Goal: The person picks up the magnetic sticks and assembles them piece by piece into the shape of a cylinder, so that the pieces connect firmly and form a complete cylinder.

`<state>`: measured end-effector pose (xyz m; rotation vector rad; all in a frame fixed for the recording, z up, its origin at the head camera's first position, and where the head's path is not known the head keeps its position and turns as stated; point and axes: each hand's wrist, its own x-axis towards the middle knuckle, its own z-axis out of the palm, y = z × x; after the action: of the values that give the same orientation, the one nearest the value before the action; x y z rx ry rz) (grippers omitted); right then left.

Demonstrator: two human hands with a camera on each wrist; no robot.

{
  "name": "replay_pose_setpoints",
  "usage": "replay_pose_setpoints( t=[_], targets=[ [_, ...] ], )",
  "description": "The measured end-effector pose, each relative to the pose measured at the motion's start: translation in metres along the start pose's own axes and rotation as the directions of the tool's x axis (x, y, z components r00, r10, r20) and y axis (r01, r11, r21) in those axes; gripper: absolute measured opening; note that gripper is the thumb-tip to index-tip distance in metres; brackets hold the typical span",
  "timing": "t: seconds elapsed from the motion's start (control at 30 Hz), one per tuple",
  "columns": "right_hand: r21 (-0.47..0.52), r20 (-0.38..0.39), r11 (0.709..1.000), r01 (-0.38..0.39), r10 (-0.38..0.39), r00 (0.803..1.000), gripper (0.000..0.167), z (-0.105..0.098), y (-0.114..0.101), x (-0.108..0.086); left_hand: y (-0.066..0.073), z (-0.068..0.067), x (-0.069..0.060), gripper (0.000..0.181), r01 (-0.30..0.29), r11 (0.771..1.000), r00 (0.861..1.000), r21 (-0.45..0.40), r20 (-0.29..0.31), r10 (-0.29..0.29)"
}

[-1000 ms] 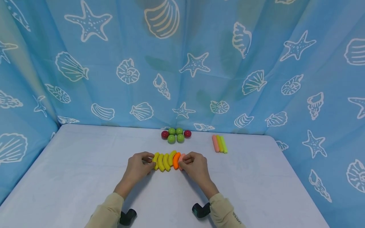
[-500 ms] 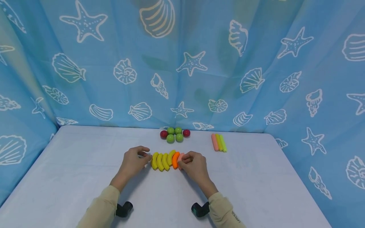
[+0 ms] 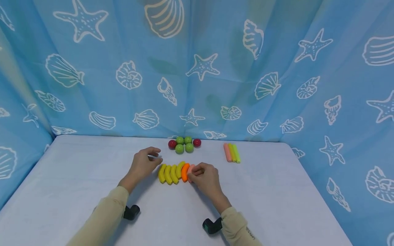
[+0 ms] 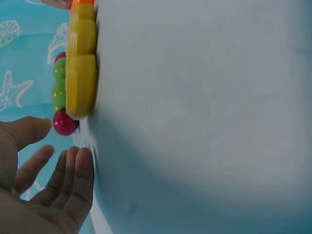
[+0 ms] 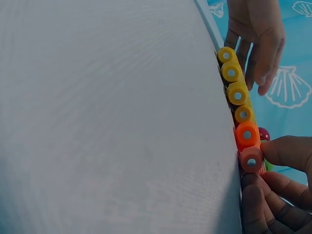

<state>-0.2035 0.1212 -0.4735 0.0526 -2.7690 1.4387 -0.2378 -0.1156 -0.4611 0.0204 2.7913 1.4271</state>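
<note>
A row of curved, banana-shaped pieces lies on the white table in the head view: several yellow ones (image 3: 168, 175), an orange one (image 3: 185, 172) and a pink one (image 3: 190, 168) at the right end. My right hand (image 3: 207, 178) pinches the pink banana-shaped piece with thumb and fingertips, partly hiding it; in the right wrist view the end holes of the pieces show. My left hand (image 3: 143, 165) is held apart from the row's left end, fingers loosely bent and holding nothing. In the left wrist view its thumb and fingers are spread near the nearest yellow piece (image 4: 81, 87).
Behind the row stand green balls (image 3: 179, 148) with a red ball (image 3: 197, 142) at either end. Three straight sticks (image 3: 231, 152), pink, yellow and lime, lie side by side at the back right. A blue shell-patterned curtain (image 3: 184, 68) hangs along the table's back.
My left hand has let go of the leftmost yellow banana-shaped piece and moved left and back, its fingers opening. My right hand keeps hold of the pink piece. The head view has shifted slightly.
</note>
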Motion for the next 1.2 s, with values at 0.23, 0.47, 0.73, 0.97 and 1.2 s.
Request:
replay_pose_setpoints(
  t=[0.23, 0.47, 0.73, 0.97, 1.2],
  targets=[
    [0.019, 0.016, 1.0, 0.003, -0.003, 1.0, 0.012, -0.001, 0.002, 0.001, 0.006, -0.001, 0.016, 0.039, -0.018, 1.0, 0.999, -0.009, 0.036, 0.018],
    [0.047, 0.015, 0.999, 0.009, -0.01, 1.0, 0.012, -0.002, 0.002, -0.001, 0.01, 0.0, 0.027, 0.041, -0.026, 1.0, 0.998, -0.014, 0.056, 0.027],
    [0.065, 0.027, 0.998, -0.018, 0.016, 1.0, 0.014, -0.003, 0.003, -0.001, 0.01, 0.009, 0.037, 0.043, -0.03, 0.999, 0.997, -0.031, 0.074, 0.033],
    [0.089, 0.034, 0.996, -0.007, 0.004, 0.999, 0.013, -0.004, 0.005, -0.001, 0.013, 0.012, 0.049, 0.048, -0.033, 0.999, 0.994, -0.023, 0.106, 0.035],
    [0.086, 0.034, 0.996, 0.013, -0.016, 0.999, 0.013, -0.004, 0.005, -0.002, 0.014, 0.015, 0.058, 0.049, -0.042, 0.999, 0.991, -0.008, 0.125, 0.043]
  ],
)
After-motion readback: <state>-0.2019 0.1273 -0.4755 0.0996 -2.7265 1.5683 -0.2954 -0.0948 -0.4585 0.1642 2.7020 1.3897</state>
